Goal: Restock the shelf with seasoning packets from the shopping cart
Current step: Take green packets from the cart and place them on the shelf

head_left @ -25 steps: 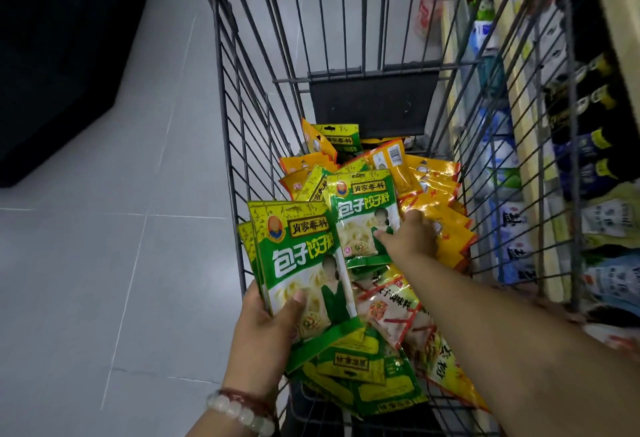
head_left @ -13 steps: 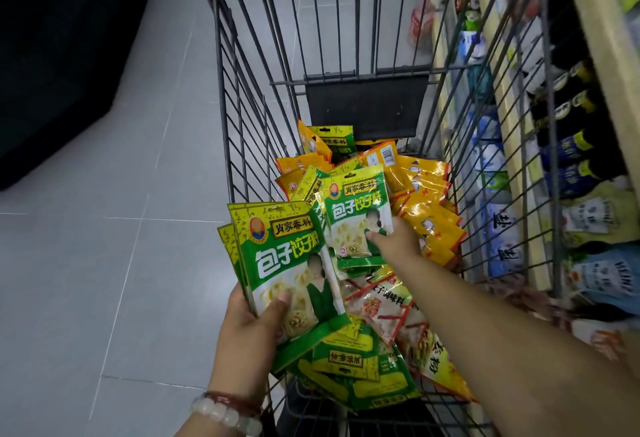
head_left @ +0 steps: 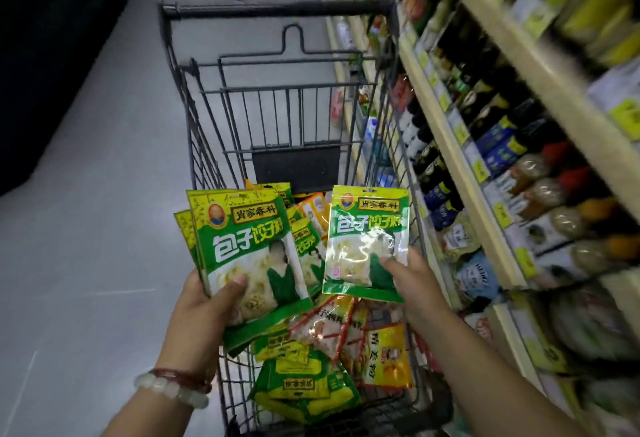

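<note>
Your left hand (head_left: 204,301) grips a small fan of green dumpling-seasoning packets (head_left: 242,249) by their lower edge, thumb pressed across the front one so the stack stays squared and face-up, likely to keep them ready to shelve as a batch. Your right hand (head_left: 412,284) pinches a single matching green packet (head_left: 367,246) at its lower right corner, held upright above the shopping cart (head_left: 277,90) and just beside the stack, probably so you can add it to the bundle. Below both hands, more packets, green, yellow and orange (head_left: 322,360), lie loose in the cart basket. The shelf (head_left: 460,159) runs along your right, close against the cart's side, stocked with dark bottles (head_left: 440,191) and jars, so the reach across should be short.
</note>
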